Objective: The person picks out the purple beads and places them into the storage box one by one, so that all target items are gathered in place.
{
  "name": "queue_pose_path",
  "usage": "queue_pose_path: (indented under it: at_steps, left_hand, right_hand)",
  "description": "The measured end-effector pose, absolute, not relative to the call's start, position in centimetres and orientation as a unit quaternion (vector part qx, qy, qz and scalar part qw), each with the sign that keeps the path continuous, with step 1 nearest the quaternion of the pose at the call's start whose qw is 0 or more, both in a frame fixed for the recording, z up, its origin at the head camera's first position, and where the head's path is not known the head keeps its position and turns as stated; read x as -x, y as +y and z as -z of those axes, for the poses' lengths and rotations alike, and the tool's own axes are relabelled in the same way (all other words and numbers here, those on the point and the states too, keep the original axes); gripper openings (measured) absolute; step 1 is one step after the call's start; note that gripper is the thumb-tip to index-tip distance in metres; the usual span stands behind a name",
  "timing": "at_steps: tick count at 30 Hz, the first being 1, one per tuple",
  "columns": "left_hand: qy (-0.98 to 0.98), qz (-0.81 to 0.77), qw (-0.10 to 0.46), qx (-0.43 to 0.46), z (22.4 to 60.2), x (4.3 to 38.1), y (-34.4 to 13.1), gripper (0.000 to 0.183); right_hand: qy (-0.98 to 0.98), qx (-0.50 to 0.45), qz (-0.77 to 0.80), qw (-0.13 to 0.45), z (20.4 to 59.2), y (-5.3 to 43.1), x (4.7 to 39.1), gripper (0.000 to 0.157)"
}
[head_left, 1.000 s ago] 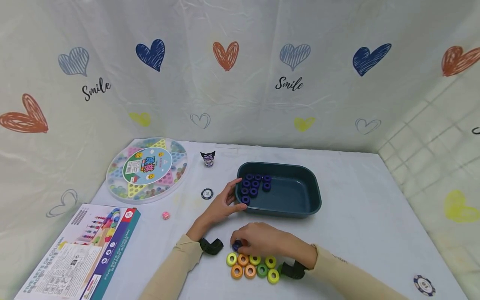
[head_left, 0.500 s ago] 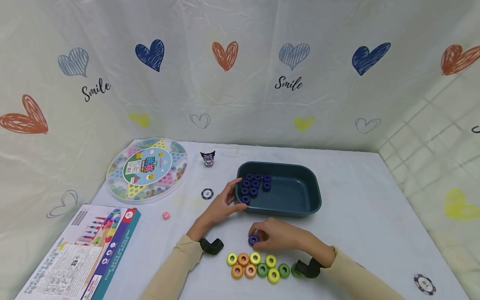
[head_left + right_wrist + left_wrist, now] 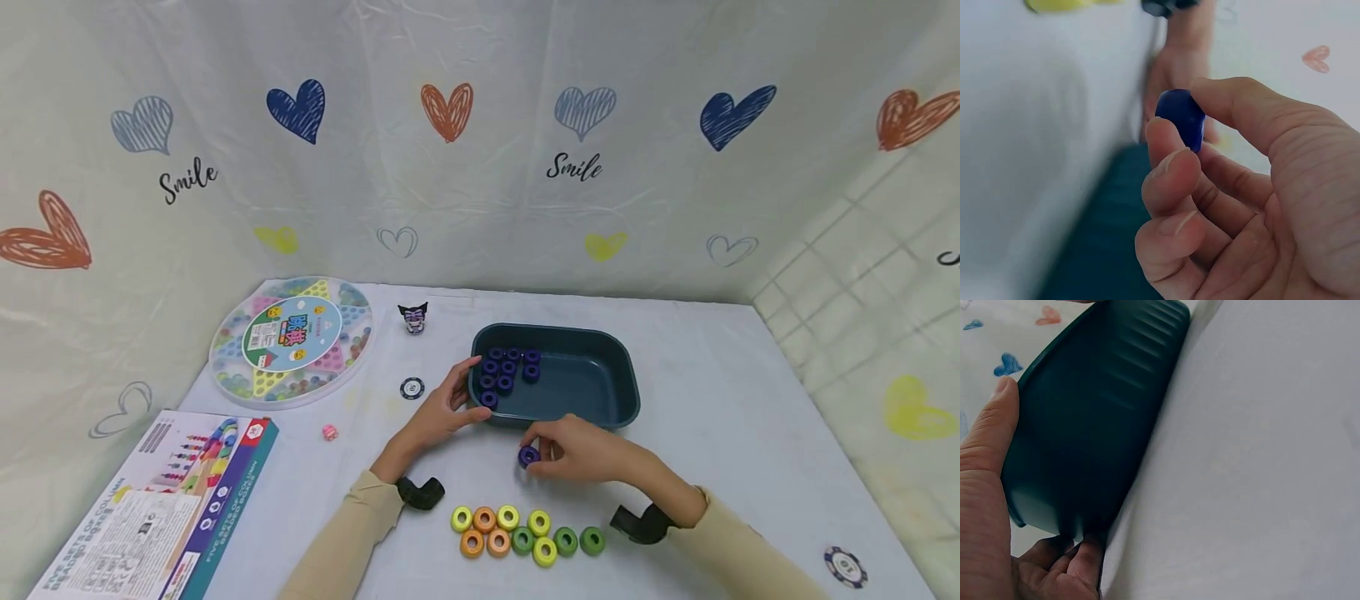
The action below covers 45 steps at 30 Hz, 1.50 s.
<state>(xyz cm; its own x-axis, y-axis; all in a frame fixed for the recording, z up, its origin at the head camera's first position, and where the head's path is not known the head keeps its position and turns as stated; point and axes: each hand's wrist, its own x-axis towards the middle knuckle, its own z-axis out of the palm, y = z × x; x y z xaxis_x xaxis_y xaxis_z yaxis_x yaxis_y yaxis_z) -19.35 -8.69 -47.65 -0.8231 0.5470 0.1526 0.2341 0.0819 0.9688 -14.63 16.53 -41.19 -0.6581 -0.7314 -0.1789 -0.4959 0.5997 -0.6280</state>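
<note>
My right hand (image 3: 588, 451) pinches a dark blue ring-shaped bead (image 3: 528, 456) between thumb and fingers, just in front of the tray's near wall. In the right wrist view the same blue bead (image 3: 1182, 117) sits at the fingertips, its side facing the camera. My left hand (image 3: 442, 408) grips the left end of the dark teal tray (image 3: 592, 392), thumb at the near corner. The left wrist view shows that thumb along the rim and the other fingers against the tray's end (image 3: 1085, 437). Inside the tray, several dark blue beads (image 3: 505, 383) lie grouped at the left.
Several yellow, orange and green beads (image 3: 522, 542) lie in rough rows nearer me. Leftward are a boxed bead set (image 3: 150, 500), a round Chinese checkers board (image 3: 292, 342), a poker chip (image 3: 412, 388), a pink bead (image 3: 330, 432) and a small figurine (image 3: 413, 318). Another chip (image 3: 846, 567) lies at right.
My right hand has lifted the dark blue bead from beside the coloured rows and carried it right and away from me, toward the tray. The left hand has kept its hold.
</note>
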Motion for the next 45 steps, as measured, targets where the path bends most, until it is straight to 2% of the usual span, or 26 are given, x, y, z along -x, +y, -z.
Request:
queue_pose_path:
  at_steps: [11,17,26,38,45]
  left_hand:
    - [0.718,-0.628,0.129,-0.273,47.9,19.5,-8.8,0.077]
    - [0.714,-0.633,0.125,-0.272,48.1,19.5,-8.7,0.078]
    - [0.717,-0.632,0.119,-0.269,47.9,19.3,-8.3,0.078]
    - [0.712,-0.634,0.121,-0.276,47.9,19.2,-7.9,0.078]
    - [0.710,-0.634,0.120,-0.281,47.9,19.3,-7.8,0.078]
  right_hand:
    - [0.878,0.344,0.286,0.169,38.0,17.9,19.4,0.032]
    - [0.893,0.312,0.275,0.173,38.2,18.4,23.0,0.040]
    - [0.907,0.279,0.248,0.193,39.5,19.5,27.2,0.037]
    - [0.927,0.241,0.182,0.221,41.1,20.3,28.5,0.040]
    - [0.928,0.240,0.190,0.211,41.5,20.3,28.5,0.038]
